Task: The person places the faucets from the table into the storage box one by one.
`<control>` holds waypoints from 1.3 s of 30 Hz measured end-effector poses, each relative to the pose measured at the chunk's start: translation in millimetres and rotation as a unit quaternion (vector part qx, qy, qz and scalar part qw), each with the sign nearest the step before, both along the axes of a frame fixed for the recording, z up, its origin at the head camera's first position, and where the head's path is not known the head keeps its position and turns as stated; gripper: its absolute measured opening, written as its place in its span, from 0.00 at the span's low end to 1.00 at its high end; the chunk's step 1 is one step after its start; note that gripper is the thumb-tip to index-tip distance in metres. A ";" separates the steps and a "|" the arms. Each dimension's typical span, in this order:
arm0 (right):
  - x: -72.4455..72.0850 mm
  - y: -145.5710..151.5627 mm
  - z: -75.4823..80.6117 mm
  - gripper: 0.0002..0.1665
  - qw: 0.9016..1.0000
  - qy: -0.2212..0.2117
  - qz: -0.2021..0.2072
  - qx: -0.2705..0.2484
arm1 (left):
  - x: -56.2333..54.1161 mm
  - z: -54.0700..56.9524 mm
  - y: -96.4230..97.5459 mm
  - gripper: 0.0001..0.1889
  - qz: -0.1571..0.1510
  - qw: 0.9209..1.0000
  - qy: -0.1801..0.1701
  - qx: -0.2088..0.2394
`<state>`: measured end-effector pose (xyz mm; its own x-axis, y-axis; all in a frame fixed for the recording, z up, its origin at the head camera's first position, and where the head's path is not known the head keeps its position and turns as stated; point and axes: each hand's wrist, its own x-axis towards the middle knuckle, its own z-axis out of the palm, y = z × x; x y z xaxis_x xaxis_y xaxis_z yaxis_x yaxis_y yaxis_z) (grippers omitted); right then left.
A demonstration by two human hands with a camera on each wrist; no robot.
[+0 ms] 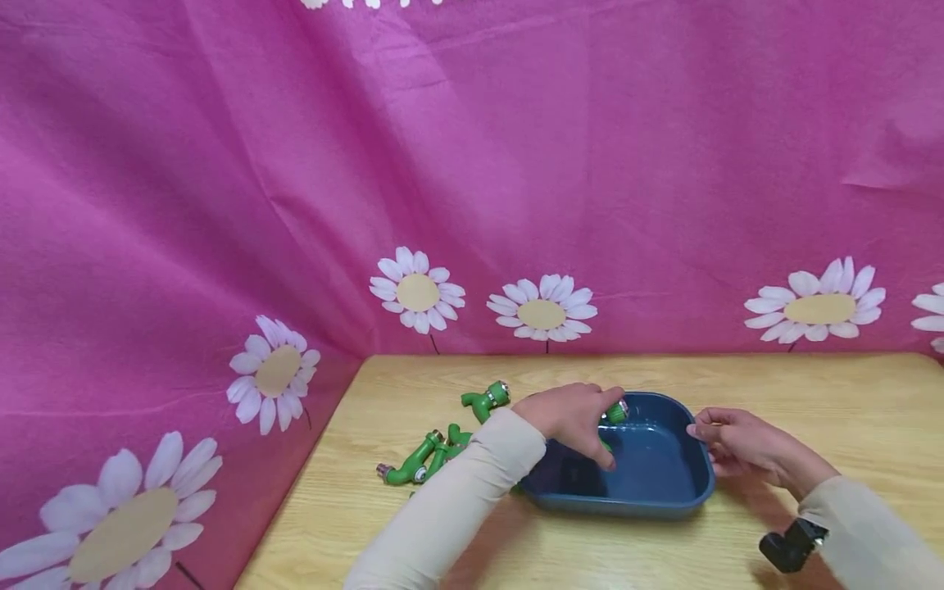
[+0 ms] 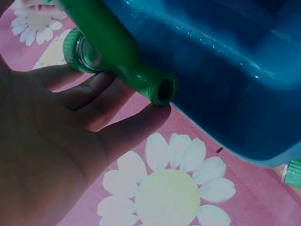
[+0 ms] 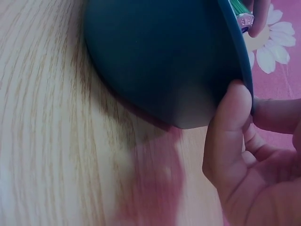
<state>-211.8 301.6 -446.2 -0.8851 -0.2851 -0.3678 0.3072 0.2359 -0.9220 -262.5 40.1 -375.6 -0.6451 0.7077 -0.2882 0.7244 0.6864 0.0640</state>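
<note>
My left hand (image 1: 575, 416) holds a green plastic water tap (image 1: 616, 411) over the left part of a dark blue tray (image 1: 656, 467). In the left wrist view, the fingers lie along the tap (image 2: 113, 42), whose open threaded end points towards the tray wall. Its ribbed green knob (image 2: 71, 51) shows beside the fingers. At the tray's right end, my right hand (image 1: 752, 447) pinches the rim. The right wrist view shows the thumb (image 3: 233, 108) on the tray's outer wall (image 3: 160, 56), with fingers on the other side of the rim.
Left of the tray, several more green taps (image 1: 416, 460) lie in a loose group, and one tap (image 1: 487, 400) sits farther back. A pink cloth (image 1: 627, 164) with white daisies hangs behind and to the left of the wooden table (image 1: 811, 393). A black device (image 1: 792, 545) is strapped below the right wrist.
</note>
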 end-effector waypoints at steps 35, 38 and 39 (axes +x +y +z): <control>-5.6 2.8 4.3 0.07 1.000 -0.001 0.005 0.015 | -1.4 -8.6 35.1 0.53 -0.006 0.998 0.018 -0.065; -4.2 4.0 2.0 0.07 1.000 -0.003 0.010 0.008 | 0.1 -10.9 37.8 0.53 -0.006 0.997 0.009 -0.070; -3.3 4.4 0.9 0.07 1.000 -0.004 0.011 0.006 | 0.8 -12.2 38.9 0.53 -0.007 0.997 0.007 -0.072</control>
